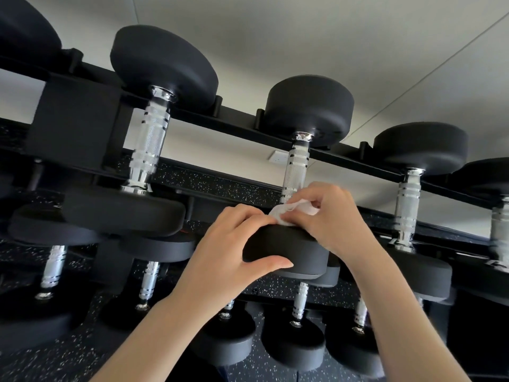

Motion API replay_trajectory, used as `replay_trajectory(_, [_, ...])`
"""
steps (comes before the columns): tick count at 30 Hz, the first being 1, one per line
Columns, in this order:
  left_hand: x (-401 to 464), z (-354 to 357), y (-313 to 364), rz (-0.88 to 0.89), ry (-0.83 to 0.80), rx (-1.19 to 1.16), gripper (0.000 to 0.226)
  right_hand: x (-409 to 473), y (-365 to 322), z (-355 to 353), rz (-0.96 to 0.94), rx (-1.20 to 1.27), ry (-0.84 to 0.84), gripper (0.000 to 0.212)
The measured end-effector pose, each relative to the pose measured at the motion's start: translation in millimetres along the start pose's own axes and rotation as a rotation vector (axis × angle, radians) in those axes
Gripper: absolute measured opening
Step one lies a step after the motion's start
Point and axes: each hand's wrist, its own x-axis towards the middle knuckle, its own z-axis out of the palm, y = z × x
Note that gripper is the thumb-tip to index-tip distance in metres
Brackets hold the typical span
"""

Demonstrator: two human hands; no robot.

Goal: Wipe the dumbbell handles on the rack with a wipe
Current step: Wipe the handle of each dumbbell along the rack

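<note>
- No brand, label or writing can be read on any weight or on the rack [225, 117].
- Far left, a large dumbbell [148, 139] lies across the top rails: black round heads, a chrome handle with knurled bands.
- The left hand [228, 255] curls over the near head of the middle dumbbell [296, 172], thumb under the rim, fingertips touching the wipe [289, 212].
- The wipe, white and crumpled, sits at the near end of that chrome handle, just above the black head.
- The right hand [333, 216] pinches the wipe against the handle, fingers curled around it; the two hands are close together.
- Right, another dumbbell [407, 205] rests on the same rails.
- Below, a lower tier holds smaller dumbbells [297, 321] above speckled black flooring [68, 362].
</note>
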Motion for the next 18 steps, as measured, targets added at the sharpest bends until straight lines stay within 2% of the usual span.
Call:
replay_trajectory(2, [-1, 1, -2, -0.004, 0.019, -0.017, 0.055, 4, -7, 4, -0.053, -0.115, -0.035, 0.002])
replay_trajectory(9, [-2, -1, -8, -0.074, 0.019, -0.099, 0.06, 8, -16, 1, -0.025, -0.385, -0.128, 0.012])
replay_trajectory(18, [0, 0, -12, -0.076, 0.009, -0.134, 0.067, 17, -33, 11, -0.158, -0.648, -0.018, 0.008])
